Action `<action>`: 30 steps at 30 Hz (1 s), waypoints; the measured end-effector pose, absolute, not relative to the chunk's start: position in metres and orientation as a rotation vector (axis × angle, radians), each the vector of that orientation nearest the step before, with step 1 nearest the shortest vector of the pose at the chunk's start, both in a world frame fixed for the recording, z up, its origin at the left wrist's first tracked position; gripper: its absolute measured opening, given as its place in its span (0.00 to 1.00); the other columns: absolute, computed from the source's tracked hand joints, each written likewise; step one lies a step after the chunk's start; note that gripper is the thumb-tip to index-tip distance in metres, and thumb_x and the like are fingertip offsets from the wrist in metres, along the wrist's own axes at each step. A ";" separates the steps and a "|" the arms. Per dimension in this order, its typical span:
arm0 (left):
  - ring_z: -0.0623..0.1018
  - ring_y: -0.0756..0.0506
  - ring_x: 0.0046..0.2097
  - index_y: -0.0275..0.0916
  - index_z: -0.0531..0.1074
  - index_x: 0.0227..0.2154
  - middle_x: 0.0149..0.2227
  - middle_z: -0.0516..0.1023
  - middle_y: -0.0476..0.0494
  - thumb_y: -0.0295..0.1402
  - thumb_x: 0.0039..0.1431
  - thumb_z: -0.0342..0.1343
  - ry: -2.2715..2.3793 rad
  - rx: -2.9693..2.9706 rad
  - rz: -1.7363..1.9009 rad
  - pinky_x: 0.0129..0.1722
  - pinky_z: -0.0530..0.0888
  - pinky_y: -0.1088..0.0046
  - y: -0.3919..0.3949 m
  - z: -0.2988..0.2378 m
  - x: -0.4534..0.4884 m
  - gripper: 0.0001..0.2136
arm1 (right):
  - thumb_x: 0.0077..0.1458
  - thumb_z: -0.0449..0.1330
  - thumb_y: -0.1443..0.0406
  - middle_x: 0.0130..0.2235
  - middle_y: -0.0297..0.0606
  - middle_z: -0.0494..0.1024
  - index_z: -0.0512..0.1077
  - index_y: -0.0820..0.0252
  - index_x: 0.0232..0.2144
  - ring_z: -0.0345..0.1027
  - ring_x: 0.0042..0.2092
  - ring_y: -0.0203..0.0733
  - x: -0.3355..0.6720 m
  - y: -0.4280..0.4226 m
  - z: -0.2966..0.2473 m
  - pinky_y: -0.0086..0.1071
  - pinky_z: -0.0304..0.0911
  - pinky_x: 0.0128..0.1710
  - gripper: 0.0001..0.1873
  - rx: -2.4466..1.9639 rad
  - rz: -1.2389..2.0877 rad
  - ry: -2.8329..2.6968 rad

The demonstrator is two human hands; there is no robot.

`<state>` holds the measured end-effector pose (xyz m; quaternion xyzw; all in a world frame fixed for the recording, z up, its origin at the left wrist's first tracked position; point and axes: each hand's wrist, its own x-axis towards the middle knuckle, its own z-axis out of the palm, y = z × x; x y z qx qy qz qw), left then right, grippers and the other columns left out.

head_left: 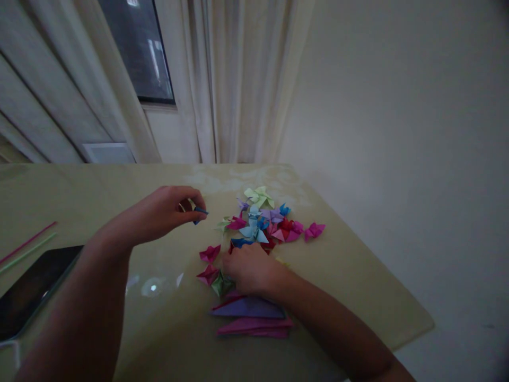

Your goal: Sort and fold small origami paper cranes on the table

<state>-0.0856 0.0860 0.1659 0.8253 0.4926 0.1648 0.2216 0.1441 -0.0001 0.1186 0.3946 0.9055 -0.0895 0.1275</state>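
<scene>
Between the thumb and fingers of my left hand (181,209) is a small blue folded paper piece (200,211), pinched above the table. My right hand (250,268) is lowered at the near side of a pile of origami flowers, its fingers curled down; whatever the fingertips hold is hidden. The pile includes a light green flower (259,197), a light blue flower (253,231) and a purple one (272,215). Two dark pink folded pieces, one farther (210,253) and one nearer (208,275), lie left of my right hand, beside a green folded piece (221,285).
Purple folded paper (248,307) and pink folded paper (254,327) lie in flat stacks nearest me. At the left are a dark tablet-like device (35,281), a pink stick (27,243) and a green stick (27,253). The table (358,286) meets a wall at right.
</scene>
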 end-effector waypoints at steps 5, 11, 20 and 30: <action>0.80 0.44 0.35 0.43 0.81 0.37 0.31 0.83 0.47 0.50 0.58 0.62 1.349 2.287 0.467 0.36 0.75 0.69 0.086 0.165 -0.082 0.16 | 0.55 0.66 0.65 0.41 0.55 0.86 0.81 0.64 0.45 0.83 0.43 0.59 0.150 0.006 0.120 0.44 0.75 0.40 0.15 1.121 -0.273 2.624; 0.81 0.43 0.36 0.43 0.81 0.38 0.32 0.83 0.47 0.50 0.58 0.63 1.370 2.294 0.493 0.37 0.75 0.69 0.081 0.171 -0.083 0.16 | 0.59 0.61 0.69 0.42 0.50 0.86 0.82 0.63 0.39 0.82 0.43 0.52 0.150 0.013 0.131 0.34 0.70 0.38 0.09 1.150 -0.329 2.596; 0.81 0.45 0.35 0.41 0.82 0.39 0.32 0.84 0.47 0.46 0.59 0.61 1.298 2.245 0.481 0.35 0.74 0.72 0.080 0.175 -0.078 0.15 | 0.56 0.63 0.70 0.41 0.50 0.86 0.82 0.63 0.44 0.82 0.43 0.55 0.143 0.008 0.117 0.36 0.70 0.37 0.14 1.117 -0.264 2.635; 0.79 0.48 0.32 0.41 0.83 0.38 0.30 0.84 0.49 0.46 0.63 0.58 1.214 2.293 0.561 0.32 0.72 0.75 0.079 0.176 -0.082 0.14 | 0.60 0.66 0.64 0.34 0.37 0.84 0.84 0.56 0.35 0.78 0.38 0.44 0.168 0.008 0.155 0.30 0.56 0.30 0.06 0.936 -0.513 2.741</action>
